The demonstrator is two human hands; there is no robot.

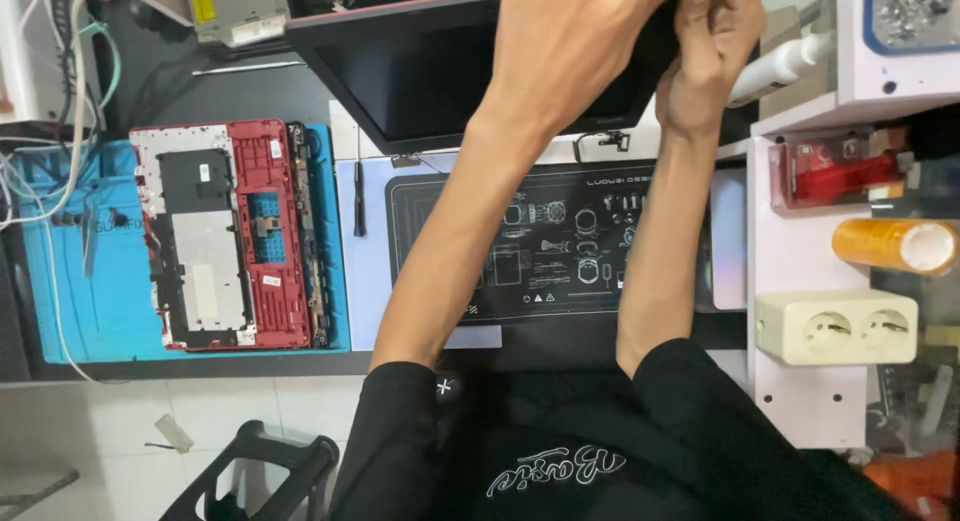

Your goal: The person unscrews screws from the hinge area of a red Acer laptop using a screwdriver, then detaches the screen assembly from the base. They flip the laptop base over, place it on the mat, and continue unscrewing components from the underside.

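Both hands are gripped on the right edge of a laptop screen at the far side of the bench.

The left hand is laid over the dark screen panel, its fingers curled around the panel's right edge; the right hand is pressed just beside it, fingers bent tightly on the same edge. The panel is lying tilted above a black work mat printed with white diagrams. A black screwdriver is placed upright in the view just left of the mat. Further left, a red laptop base with its inside exposed is set on a blue mat. To the right, a cream double socket, an orange tape roll and a red tool are seen on a white shelf.
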